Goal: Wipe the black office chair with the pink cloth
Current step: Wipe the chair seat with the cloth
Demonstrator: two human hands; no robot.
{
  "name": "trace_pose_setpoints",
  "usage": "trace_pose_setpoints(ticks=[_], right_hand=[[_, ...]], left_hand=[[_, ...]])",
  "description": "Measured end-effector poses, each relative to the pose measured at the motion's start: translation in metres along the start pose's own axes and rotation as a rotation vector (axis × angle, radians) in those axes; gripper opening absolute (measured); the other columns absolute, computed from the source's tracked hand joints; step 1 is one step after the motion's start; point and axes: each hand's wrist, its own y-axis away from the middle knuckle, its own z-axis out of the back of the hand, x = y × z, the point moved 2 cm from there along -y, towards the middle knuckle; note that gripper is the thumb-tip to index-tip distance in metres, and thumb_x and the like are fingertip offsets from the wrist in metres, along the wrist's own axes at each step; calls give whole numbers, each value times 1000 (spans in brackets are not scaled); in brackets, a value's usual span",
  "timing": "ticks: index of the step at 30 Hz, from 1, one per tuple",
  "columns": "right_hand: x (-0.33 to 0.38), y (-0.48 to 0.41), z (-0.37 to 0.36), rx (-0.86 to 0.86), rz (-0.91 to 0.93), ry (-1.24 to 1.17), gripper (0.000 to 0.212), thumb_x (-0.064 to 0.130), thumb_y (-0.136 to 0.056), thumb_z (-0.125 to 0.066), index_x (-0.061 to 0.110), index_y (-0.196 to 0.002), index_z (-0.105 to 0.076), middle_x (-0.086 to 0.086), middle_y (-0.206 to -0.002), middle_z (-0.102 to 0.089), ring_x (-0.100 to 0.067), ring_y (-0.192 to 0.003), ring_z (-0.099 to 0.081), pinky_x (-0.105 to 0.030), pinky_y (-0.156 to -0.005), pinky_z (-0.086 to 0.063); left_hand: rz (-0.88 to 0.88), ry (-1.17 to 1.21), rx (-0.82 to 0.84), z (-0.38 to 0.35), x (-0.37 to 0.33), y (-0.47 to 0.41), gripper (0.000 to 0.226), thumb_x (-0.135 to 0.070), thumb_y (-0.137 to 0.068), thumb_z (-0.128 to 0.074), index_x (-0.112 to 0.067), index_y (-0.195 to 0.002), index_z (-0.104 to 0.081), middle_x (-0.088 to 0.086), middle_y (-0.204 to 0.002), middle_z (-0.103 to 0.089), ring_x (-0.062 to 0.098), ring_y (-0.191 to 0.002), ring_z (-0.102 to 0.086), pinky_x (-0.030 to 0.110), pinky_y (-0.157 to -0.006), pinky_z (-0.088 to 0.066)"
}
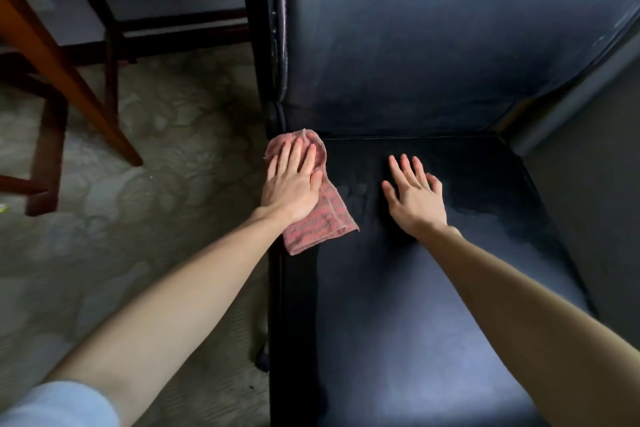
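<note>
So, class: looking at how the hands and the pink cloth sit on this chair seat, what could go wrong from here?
1. The pink cloth lies at the seat's left edge under a flat left hand; a stroke outward may push it onto the carpet.
2. The bare right hand rests flat on the seat and could smudge it.

**Both hands laid flat, arms stretched forward**

The left hand point(292, 180) is pressed palm-down at centre frame, fingers together and extended. The right hand point(415, 191) is spread flat just right of centre, fingers splayed. Both forearms are held bare and nearly straight.
</note>
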Motion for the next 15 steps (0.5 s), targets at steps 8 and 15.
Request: trace_pose_setpoints(ticks=[8, 15], right_hand=[[-19, -2, -7, -33, -74, -194, 51, 43, -105, -26, 28, -153, -27, 5, -163, -12, -12, -151, 2, -31, -118, 0], [-29, -2, -2, -46, -166, -470, 51, 40, -106, -26, 23, -153, -28, 5, -163, -13, -8, -150, 2, -30, -118, 3]], left_hand=[[44, -102, -17, -4, -29, -39, 55, -38, -107, -13, -22, -159, -4, 2, -167, 4, 20, -153, 11, 39, -121, 8], [-47, 24, 46, -3, -92, -65, 55, -39, -107, -21, -23, -159, -11, -4, -167, -4, 15, -153, 2, 34, -123, 3]])
